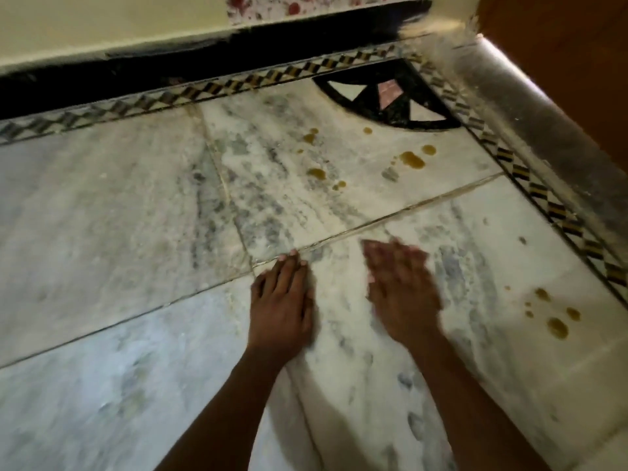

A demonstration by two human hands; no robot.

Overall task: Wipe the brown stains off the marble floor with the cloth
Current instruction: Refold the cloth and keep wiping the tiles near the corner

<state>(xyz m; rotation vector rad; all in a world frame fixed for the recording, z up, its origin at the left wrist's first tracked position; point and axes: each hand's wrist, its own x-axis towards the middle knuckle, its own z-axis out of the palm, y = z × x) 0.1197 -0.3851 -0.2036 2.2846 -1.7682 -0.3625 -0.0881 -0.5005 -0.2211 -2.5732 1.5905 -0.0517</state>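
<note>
Left hand (280, 300) lies flat, palm down, on the marble floor (102, 205), fingers together and extended, holding nothing; its fingertips (292, 254) reach a grout joint (401, 219) between slabs. Right hand (401, 287) sits just beside it, fingers also extended and empty, its outline blurred; whether it touches the floor cannot be told. Both bare forearms enter from the lower edge.

Brown stains form two groups. One group (413, 160) lies beyond the hands on the far slab, near a black quarter-circle inlay (390, 96) set into the floor corner; it comprises several drops of differing size. A second group (557, 326) lies to the right of the right hand, near the chequered border strip (550, 205) that runs along two sides of the floor. Neither group touches either hand.

No cloth shows anywhere in view. A dark skirting band (170, 68) runs below the pale wall (102, 25) at the top.
</note>
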